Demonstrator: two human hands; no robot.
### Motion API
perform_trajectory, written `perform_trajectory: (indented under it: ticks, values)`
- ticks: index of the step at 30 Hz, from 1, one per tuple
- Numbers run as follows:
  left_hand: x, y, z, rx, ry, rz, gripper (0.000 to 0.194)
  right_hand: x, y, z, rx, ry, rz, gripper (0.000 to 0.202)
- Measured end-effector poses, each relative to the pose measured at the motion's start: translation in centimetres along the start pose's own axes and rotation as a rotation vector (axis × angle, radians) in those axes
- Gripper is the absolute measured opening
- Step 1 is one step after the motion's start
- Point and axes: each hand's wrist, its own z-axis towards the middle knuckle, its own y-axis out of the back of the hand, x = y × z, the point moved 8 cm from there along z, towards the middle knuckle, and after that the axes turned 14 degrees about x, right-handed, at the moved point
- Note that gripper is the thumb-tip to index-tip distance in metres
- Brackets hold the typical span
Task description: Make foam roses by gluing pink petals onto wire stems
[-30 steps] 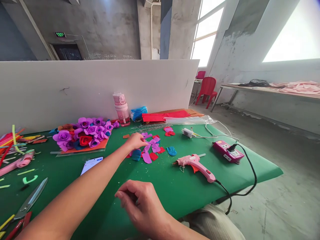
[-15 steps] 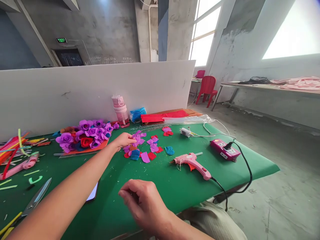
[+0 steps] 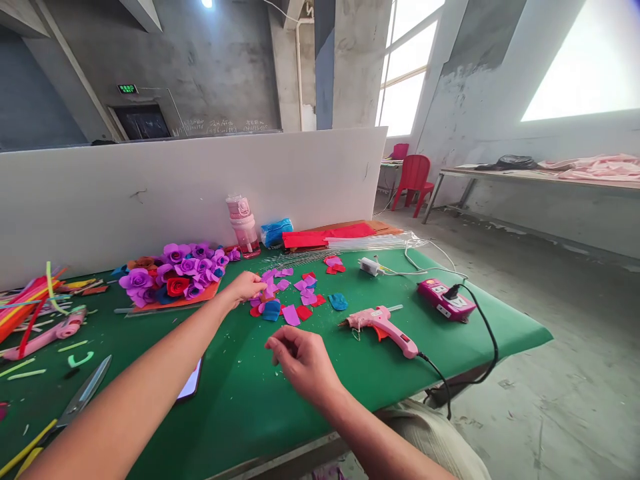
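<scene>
My left hand point(image 3: 243, 289) reaches to the petal pile, its thumb and fingers pinched at a purple petal point(image 3: 269, 291). Their grip on it is partly hidden. More cut petals lie around: a blue petal point(image 3: 271, 310), a purple petal point(image 3: 291, 315) and a red petal point(image 3: 303, 313). My right hand point(image 3: 303, 362) hovers over the green table nearer to me, its fingers curled together and nothing showing in them. A pink glue gun point(image 3: 383, 325) lies to its right, with a crumpled blue petal point(image 3: 338, 302) beyond.
Finished flowers point(image 3: 175, 273) stand at the left. Scissors point(image 3: 83, 393) and a phone point(image 3: 191, 383) lie near my left arm. A pink bottle point(image 3: 243, 227) stands by the white board point(image 3: 190, 180). Cables run from a magenta power strip point(image 3: 446, 300) at the table's right side.
My right hand has moved forward and slightly right, closer to the petals. My left hand stays at the petal pile, pinching there. The view has shifted slightly.
</scene>
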Motion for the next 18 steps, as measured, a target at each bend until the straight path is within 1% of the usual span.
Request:
perform_trajectory:
  ticks: [3, 6, 9, 12, 18]
  values:
    - [-0.1, -0.3, 0.0, -0.008, 0.004, 0.022, 0.034, -0.4, 0.0, 0.2, -0.009, -0.014, -0.001, 0.022]
    - [-0.6, -0.4, 0.1, -0.028, -0.017, 0.027, 0.026, -0.6, -0.9, 0.2, 0.012, -0.008, -0.020, 0.020]
    - [-1.3, 0.2, 0.2, -0.094, -0.052, 0.029, 0.019, -0.7, -1.7, 0.1, 0.039, -0.008, -0.020, 0.019]
    - [-1.5, 0.7, 0.3, -0.142, -0.065, 0.032, 0.021, -0.6, -1.9, 0.1, 0.046, -0.016, -0.018, 0.019]
    - [-1.1, 0.4, 0.2, -0.072, -0.025, 0.011, 0.023, -0.4, -1.7, -0.1, 0.070, -0.028, -0.022, 0.017]
